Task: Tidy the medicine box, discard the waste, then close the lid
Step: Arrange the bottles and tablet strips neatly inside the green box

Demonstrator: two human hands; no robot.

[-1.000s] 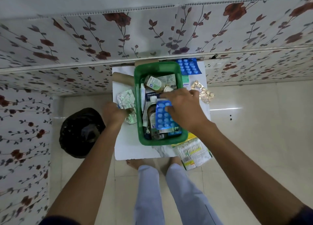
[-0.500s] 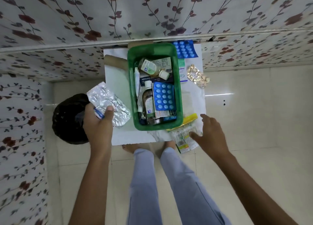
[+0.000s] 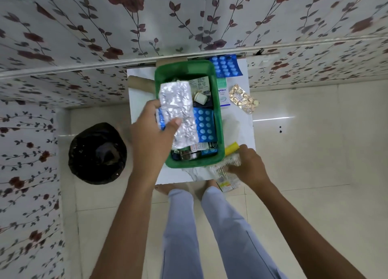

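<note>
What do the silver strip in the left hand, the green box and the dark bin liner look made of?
Crinkled silver blister strip in the left hand: looks like metal foil, shiny and creased. Rectangular green medicine box: seems moulded plastic, smooth with a rounded rim. Black bin liner: probably thin plastic film, glossy and wrinkled.

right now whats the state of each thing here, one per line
green medicine box: open, no lid on, packed
left hand: holding silver blister strips over the box
right hand: on the clear packet at the table edge
gold blister strip: lying on the table
black bin bag: open
</note>
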